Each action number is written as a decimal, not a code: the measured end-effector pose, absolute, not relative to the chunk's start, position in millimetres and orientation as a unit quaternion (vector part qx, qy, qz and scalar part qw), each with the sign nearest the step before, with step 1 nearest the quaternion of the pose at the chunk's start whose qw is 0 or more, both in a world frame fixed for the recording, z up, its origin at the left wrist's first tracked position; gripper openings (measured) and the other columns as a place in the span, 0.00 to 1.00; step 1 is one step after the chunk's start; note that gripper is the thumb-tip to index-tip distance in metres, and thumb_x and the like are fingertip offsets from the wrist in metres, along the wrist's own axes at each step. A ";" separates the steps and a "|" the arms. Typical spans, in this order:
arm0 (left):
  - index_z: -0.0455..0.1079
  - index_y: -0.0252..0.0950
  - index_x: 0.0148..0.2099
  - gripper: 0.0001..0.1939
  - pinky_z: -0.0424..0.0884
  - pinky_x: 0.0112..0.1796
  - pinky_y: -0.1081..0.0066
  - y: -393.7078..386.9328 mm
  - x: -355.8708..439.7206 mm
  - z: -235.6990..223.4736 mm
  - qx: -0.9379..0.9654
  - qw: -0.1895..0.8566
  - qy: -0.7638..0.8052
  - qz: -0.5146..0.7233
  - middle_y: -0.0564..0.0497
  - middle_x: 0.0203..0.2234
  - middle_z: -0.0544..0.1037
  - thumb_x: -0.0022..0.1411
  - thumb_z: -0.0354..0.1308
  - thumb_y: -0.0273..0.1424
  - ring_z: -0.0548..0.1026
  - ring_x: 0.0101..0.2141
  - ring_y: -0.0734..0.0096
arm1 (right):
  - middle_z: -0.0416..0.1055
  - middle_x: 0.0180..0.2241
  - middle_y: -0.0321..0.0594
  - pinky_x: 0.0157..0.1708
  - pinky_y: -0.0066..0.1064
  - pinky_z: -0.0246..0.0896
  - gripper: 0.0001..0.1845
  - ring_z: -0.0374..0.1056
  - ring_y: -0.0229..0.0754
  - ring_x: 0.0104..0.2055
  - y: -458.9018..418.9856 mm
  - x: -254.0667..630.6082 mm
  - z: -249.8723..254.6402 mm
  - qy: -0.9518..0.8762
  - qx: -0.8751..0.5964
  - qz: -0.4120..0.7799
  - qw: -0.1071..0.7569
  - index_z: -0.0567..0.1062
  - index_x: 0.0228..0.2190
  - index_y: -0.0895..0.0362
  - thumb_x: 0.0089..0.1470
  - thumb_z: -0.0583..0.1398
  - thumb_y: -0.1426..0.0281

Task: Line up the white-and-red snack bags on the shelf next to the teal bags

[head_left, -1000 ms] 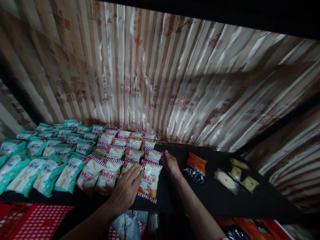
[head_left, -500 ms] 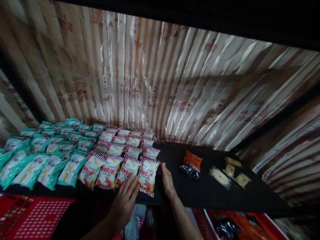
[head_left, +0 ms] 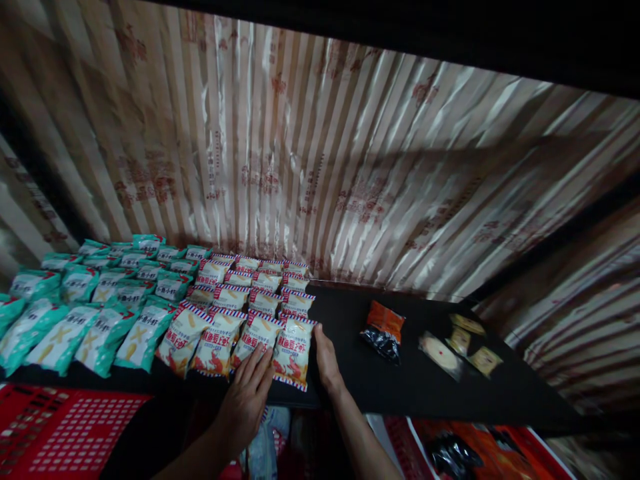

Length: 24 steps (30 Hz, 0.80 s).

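Rows of white snack bags (head_left: 294, 347) with red lettering and striped edges lean on a black shelf. My left hand (head_left: 249, 390) lies with its fingers stretched out over the lower part of the second bag (head_left: 256, 333) from the right in the front row. Along the right edge of the end bag stands my right hand (head_left: 327, 359), its fingers straight and held upright like a flat edge. Neither hand grips a bag. To the left are several rows of teal snack bags (head_left: 145, 333).
On the black shelf (head_left: 350, 393) to the right lie an orange and black bag (head_left: 384, 330), a clear packet with a pale round item (head_left: 441, 355) and small yellowish packets (head_left: 485, 360). Red baskets (head_left: 85, 427) stand below the front edge. A striped sheet (head_left: 320, 153) hangs behind.
My right hand has moved slightly left, and the right-hand bags, front and second row, have shifted a little left with it. My left hand has slid slightly left and down.
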State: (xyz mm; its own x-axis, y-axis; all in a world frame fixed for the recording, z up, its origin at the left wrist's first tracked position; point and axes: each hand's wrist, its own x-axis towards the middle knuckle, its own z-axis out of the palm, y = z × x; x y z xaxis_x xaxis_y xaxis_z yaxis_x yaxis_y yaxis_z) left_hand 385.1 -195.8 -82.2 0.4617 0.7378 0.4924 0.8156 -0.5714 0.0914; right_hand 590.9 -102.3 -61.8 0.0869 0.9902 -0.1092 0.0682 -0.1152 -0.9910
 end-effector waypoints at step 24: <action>0.53 0.32 0.62 0.29 0.62 0.52 0.54 -204.8 386.1 -82.4 -0.844 0.093 -0.465 -0.250 0.41 0.62 0.54 0.57 0.42 0.19 0.44 0.62 0.52 | 0.68 0.51 0.46 0.54 0.39 0.55 0.36 0.63 0.49 0.54 -123.2 587.5 -78.2 -0.405 -0.521 0.477 0.581 0.69 0.50 0.60 0.51 0.50 0.47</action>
State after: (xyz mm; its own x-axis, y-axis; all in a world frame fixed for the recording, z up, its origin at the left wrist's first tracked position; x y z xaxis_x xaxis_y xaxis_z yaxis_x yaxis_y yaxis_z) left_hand 386.1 -204.8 -82.4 0.4427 0.7387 0.5083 0.8316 -0.5502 0.0753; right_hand 587.5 -123.2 -78.2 0.2178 0.9756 -0.0263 -0.1322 0.0028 -0.9912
